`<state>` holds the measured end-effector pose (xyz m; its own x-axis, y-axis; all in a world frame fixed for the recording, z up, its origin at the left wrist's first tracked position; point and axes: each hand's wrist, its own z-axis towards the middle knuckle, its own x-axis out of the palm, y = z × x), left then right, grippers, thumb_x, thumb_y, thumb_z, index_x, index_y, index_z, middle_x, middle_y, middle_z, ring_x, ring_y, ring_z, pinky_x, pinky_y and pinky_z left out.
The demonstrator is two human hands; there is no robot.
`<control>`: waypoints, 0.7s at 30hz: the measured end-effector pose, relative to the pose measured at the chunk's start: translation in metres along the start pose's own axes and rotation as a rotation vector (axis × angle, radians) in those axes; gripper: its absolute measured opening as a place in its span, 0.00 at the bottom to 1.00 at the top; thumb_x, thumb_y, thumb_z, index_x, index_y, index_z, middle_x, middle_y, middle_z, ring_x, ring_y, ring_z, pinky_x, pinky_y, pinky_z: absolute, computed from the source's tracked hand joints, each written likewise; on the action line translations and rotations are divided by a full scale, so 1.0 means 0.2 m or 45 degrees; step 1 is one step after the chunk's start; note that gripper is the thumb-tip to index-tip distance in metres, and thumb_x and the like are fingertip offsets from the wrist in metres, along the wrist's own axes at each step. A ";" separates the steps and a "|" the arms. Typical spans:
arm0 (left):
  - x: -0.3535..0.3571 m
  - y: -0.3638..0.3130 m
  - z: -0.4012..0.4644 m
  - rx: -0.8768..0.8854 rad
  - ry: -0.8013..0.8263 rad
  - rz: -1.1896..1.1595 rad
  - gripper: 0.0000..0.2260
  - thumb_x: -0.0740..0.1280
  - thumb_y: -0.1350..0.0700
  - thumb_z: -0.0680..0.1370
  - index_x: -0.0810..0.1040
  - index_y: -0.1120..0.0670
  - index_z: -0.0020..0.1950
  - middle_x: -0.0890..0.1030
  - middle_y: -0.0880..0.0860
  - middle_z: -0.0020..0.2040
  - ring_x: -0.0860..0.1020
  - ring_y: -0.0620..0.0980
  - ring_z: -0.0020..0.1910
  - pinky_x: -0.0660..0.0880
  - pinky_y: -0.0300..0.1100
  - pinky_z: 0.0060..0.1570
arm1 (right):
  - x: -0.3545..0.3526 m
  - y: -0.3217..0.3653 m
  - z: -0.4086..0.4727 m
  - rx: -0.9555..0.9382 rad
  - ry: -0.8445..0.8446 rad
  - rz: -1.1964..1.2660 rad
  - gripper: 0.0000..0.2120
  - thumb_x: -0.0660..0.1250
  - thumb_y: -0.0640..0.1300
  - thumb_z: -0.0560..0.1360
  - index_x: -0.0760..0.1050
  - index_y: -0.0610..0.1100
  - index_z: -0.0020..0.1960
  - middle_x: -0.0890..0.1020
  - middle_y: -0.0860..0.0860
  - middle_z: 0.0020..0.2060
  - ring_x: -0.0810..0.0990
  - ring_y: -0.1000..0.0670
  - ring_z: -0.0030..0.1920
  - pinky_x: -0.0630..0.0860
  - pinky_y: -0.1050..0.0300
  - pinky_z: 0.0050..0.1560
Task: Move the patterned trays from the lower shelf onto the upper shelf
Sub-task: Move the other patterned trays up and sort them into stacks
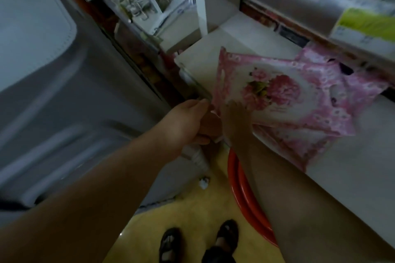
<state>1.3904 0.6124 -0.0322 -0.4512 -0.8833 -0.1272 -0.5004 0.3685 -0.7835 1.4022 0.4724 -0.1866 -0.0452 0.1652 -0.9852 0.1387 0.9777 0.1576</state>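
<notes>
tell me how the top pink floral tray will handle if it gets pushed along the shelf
The top pink floral tray looks flat and thin, so probably light and stiff. Its glossy face suggests it may slide off the pink trays beneath. The stack overhangs the white shelf edge near the right hand, so it might tip.

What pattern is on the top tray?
Pink lacy border around a white centre with pink flowers, on the top tray; seen in the head view.

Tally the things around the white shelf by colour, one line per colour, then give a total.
Pink: at least 2 patterned trays, overlapping on the white shelf; more may lie beneath
Orange-red: 1 basin on the floor
Black: 2 sandals
Total: 5
</notes>
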 end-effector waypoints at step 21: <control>-0.22 -0.17 -0.60 0.238 0.184 -0.062 0.13 0.56 0.51 0.83 0.77 0.56 0.54 0.85 0.56 0.41 0.84 0.55 0.37 0.79 0.45 0.34 | -1.07 0.20 -0.62 -0.084 -0.623 0.146 0.06 0.73 0.38 0.71 0.77 0.41 0.44 0.77 0.45 0.41 0.75 0.42 0.44 0.72 0.49 0.41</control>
<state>1.3376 0.6739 0.0727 -0.5376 -0.8432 -0.0090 -0.3846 0.2547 -0.8873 1.2950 0.4930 0.0384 0.4381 0.2075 -0.8747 0.0520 0.9655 0.2551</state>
